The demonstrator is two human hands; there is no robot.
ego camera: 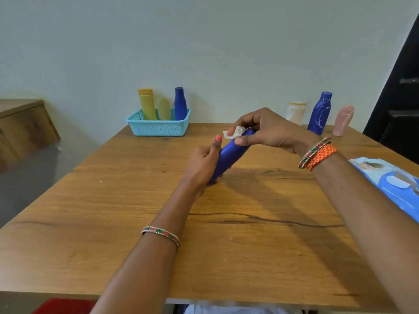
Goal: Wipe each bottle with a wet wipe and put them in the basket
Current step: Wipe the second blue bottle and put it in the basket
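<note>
Both forearms are reaching over the wooden table (95, 223). Left hand (201, 164) is curling round the lower body of a tilted blue bottle (229, 155), thumb up along it. Right hand (267, 130) is pinching a crumpled white wipe (234, 132) against the bottle's top end. At the far edge a turquoise basket (158, 128) is holding three bottles: two yellow, one blue. Three more are standing at far right: white, blue, pink. A blue wipes pack (394, 182) is lying by the right arm. Behind is a pale wall (204, 41).

single head view, looking forward and down across table (113, 223) toward far wall, hands close.
</note>
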